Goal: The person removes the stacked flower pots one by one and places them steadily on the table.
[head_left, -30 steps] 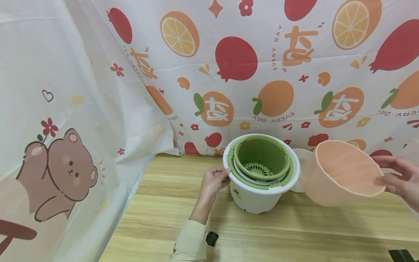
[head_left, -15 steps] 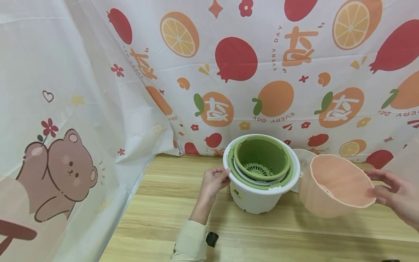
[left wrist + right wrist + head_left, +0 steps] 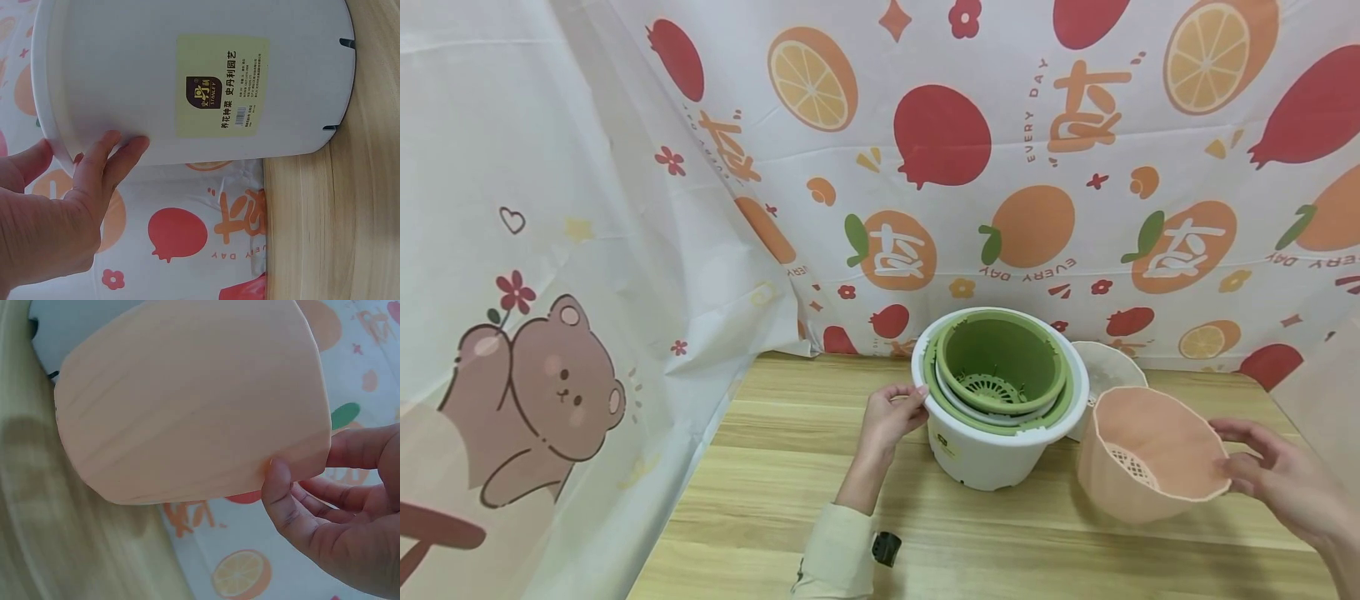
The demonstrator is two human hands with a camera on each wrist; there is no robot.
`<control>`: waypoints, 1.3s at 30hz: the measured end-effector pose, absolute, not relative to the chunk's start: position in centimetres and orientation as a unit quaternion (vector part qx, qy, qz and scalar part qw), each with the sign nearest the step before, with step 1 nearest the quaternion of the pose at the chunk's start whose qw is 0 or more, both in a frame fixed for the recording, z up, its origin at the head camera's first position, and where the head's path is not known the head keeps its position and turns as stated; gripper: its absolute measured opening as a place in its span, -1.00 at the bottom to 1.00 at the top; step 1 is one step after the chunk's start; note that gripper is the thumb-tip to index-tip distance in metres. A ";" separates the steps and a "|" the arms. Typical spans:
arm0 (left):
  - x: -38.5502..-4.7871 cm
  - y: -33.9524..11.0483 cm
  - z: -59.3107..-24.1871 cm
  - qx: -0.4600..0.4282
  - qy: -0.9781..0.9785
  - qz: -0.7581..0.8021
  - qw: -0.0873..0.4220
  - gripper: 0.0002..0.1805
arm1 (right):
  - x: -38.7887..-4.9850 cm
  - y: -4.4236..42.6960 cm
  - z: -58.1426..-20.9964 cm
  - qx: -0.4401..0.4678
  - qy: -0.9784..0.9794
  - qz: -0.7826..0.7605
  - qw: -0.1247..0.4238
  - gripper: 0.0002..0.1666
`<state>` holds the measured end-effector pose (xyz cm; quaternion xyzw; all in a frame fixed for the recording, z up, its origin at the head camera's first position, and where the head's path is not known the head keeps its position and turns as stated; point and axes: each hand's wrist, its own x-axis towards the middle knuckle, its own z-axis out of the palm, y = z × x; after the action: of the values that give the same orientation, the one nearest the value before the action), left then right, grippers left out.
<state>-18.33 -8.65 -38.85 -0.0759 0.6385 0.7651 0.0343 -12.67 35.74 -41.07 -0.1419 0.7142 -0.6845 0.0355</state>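
Note:
In the head view a white flowerpot (image 3: 988, 462) stands upright at the middle of the table, with green pots (image 3: 1000, 354) and a pale one nested in it. My left hand (image 3: 889, 418) pinches its rim, the thumb on top and fingers against the outer wall (image 3: 112, 75). To the right, my right hand (image 3: 1277, 475) grips the rim of a peach-coloured flowerpot (image 3: 1116, 483) between thumb and fingers. That pot tilts slightly, its holed bottom showing inside; whether its base touches the table cannot be told. The right wrist view shows its smooth side (image 3: 194, 406).
A whitish pot with a wavy rim (image 3: 1112, 367) stands behind the peach pot, partly hidden. The wood-grain table (image 3: 760, 500) ends at a fruit-patterned cloth (image 3: 827, 250) behind and a bear-printed cloth (image 3: 647, 275) on the left.
My right hand has lowered the peach flowerpot and moved it left, toward the white pot, uncovering more of the whitish pot behind. My left hand stays on the white rim.

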 end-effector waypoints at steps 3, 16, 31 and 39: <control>-18.3 -8.7 -38.9 -0.076 0.638 0.766 0.034 -0.74 | -12.6 35.6 -41.9 -0.139 0.711 -0.688 0.042 -0.38; -18.4 -8.7 -39.1 -0.079 0.638 0.765 0.035 -0.75 | -12.5 35.3 -44.4 -0.136 0.693 -0.706 0.048 -0.37; -18.4 -8.7 -39.2 -0.077 0.639 0.765 0.033 -0.75 | -12.7 35.6 -46.2 -0.124 0.698 -0.703 0.061 -0.40; -18.4 -8.7 -39.0 -0.078 0.643 0.761 0.032 -0.76 | -12.8 35.8 -46.6 -0.101 0.705 -0.699 0.063 -0.44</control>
<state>-18.43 -8.69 -39.04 -0.0780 0.6427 0.7615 0.0324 -12.77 35.77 -46.56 -0.1008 0.7054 -0.6988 0.0630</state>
